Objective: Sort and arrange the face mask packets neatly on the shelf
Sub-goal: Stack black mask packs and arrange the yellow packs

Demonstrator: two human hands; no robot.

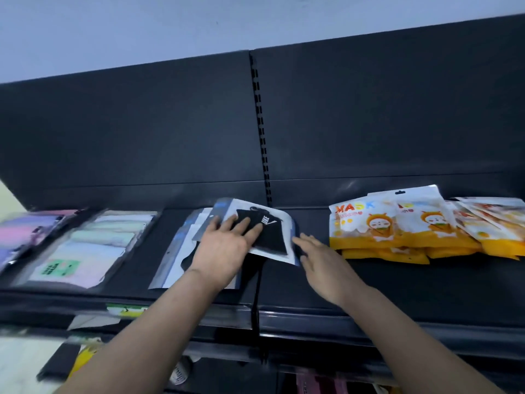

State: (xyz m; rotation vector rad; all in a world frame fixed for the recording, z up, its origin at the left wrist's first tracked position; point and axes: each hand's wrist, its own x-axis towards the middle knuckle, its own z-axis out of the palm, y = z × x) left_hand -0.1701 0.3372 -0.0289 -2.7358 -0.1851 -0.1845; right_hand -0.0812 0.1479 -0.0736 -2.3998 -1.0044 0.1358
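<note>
A clear packet with a black mask (270, 231) lies askew on top of a pile of similar black-mask packets (181, 251) in the middle of the dark shelf (397, 285). My left hand (224, 248) rests flat on that top packet, fingers spread. My right hand (321, 257) hovers open just right of the packet's edge, touching or nearly touching it. To the right lies a fanned heap of white-and-orange "MASK" packets (397, 223). On the left sit packets of pastel masks (91, 245) and pink-purple ones (25, 231).
The shelf's black back panel (170, 123) rises behind everything, with a slotted upright (261, 123) at the middle. A price strip (127, 309) runs along the front edge. Lower shelves below hold blurred items.
</note>
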